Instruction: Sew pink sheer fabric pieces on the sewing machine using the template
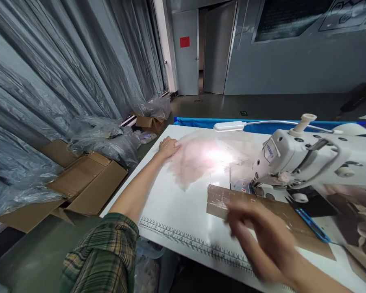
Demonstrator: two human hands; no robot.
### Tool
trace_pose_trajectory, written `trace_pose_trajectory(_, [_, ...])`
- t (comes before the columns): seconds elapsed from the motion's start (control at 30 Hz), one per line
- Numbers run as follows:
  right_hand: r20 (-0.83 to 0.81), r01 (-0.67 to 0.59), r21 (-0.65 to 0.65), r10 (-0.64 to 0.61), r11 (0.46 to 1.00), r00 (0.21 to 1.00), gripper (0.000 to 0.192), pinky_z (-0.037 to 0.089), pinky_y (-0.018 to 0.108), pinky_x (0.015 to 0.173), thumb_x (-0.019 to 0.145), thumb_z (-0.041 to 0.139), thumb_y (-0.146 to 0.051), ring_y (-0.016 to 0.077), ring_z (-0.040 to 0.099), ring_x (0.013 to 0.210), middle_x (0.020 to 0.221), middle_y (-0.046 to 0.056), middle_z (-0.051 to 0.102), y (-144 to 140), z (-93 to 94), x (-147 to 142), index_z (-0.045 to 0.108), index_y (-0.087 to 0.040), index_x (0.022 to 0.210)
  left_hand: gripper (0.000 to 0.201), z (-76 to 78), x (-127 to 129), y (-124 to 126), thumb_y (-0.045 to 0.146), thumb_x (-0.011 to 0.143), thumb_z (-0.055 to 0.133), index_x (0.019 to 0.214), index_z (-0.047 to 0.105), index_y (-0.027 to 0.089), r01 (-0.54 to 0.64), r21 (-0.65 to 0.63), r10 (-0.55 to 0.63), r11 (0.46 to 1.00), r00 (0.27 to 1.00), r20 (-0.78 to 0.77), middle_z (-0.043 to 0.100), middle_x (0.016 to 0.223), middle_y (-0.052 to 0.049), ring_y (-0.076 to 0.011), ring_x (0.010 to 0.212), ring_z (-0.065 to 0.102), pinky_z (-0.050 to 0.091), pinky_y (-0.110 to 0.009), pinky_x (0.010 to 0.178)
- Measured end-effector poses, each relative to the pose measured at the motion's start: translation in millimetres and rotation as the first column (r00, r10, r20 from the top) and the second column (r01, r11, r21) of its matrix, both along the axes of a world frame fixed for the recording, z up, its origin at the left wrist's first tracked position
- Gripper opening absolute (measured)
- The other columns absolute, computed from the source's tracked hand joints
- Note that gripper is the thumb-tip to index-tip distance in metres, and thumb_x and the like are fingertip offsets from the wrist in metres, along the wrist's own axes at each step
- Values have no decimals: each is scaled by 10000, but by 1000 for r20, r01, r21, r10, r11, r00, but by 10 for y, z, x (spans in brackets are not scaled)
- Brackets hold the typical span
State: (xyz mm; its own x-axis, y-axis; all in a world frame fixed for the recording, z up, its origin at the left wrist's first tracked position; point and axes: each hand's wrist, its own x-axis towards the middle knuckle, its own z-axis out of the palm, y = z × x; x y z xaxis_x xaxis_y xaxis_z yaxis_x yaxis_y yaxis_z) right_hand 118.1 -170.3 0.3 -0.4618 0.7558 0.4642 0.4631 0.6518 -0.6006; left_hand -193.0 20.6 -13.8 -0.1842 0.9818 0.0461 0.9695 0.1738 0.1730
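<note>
- Two hands are out over the white table [177,211], and neither has a real grip: my left hand [168,147] lies flat at about 11 o'clock, fingers spread and released, palm pressing the far edge of the sheer pinkish fabric [198,160].
- My right hand [259,240] hangs blurred at 5 o'clock, fingers loose and apart, closed on nothing, just above the brown cardboard strip [232,201].
- The fabric is spread left of the sewing machine [311,162], under the glare of the lamp [230,126]; I judge it smoothed out but not yet under the needle, so the stitching is left to do. Whether any seam exists I cannot tell, the glare hides it.
- The cardboard strip runs from the machine's foot towards 4 o'clock, touching the machine base.
- Edges: the table's near edge carries a printed ruler [195,244] at 6 o'clock; the left edge drops off just beside my forearm.
- Open room: bare table between fabric and ruler, from 7 to 9 o'clock.
- At 3 o'clock the machine blocks the way; more cloth [354,219] is heaped at 4 o'clock.
- Off the table at 9 o'clock lie cardboard boxes [88,183] and plastic bags [103,138].
</note>
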Motion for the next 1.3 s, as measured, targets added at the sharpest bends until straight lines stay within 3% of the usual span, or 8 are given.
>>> trace_pose_trajectory(0.17, [102,146,-50,-140,988,985,482,531,425,777,918,447,-326,273,600,932,1236,211,469,823,-229,-376,450,-129,1358,296,118,-55,-284,446,864,518,964,679,220,8,-73,-7,997,1000,13,682,1030,-107,-318,1087,604,484,-363,843])
trace_pose_trajectory(0.3, [277,192,-8,-182,981,943,260,478,433,834,889,448,-239,326,499,1045,1097,192,487,1202,-462,-681,564,-137,1098,335,191,-151,-562,461,822,559,1008,674,207,21,-93,-17,995,999,39,686,1023,-96,-293,1011,637,493,-329,812])
trace_pose_trajectory(0.47, [300,169,0,-161,986,940,168,463,414,795,895,448,-237,324,485,1003,1069,176,481,1155,-559,-796,555,-164,1002,495,140,-199,-628,410,803,602,1264,584,231,27,11,-28,1000,995,92,606,1256,-74,-256,1164,575,447,-297,970])
trace_pose_trajectory(0.67, [322,178,30,-178,984,930,261,453,449,837,930,441,-275,344,476,1066,1228,216,448,1108,-568,-728,521,-160,1150,257,82,-206,-445,385,852,553,900,747,223,13,113,-36,994,978,204,703,1038,-39,-245,1028,632,480,-290,868])
trace_pose_trajectory(0.83, [340,138,23,-137,990,930,216,452,451,851,948,428,-296,325,498,1023,1104,176,533,1124,-594,-704,548,-174,1080,394,223,-101,-495,426,957,382,986,700,195,20,215,-79,976,959,272,698,1068,-35,-208,1013,627,490,-284,861])
trace_pose_trajectory(0.93, [320,111,18,-111,994,941,261,457,450,868,963,392,-300,314,499,1034,1100,166,542,1128,-596,-685,543,-174,1133,424,285,132,-697,499,956,384,1012,679,200,183,217,-256,959,888,382,712,1013,-32,-210,981,641,512,-296,838])
trace_pose_trajectory(1.07, [265,76,58,-89,995,960,401,439,450,949,977,335,-314,318,466,1138,1238,218,489,1062,-560,-529,484,-104,1284,393,297,410,-996,522,941,432,909,690,227,535,198,-564,821,713,416,695,1121,-18,-206,1073,628,463,-324,982])
trace_pose_trajectory(1.3, [371,207,225,-280,952,885,492,433,553,942,973,311,-311,407,403,1231,1351,283,436,855,-622,-7,452,-39,1358,607,85,122,-1036,591,940,384,1362,490,167,-21,134,1,991,988,154,424,1472,-149,-319,1373,391,268,-503,1149])
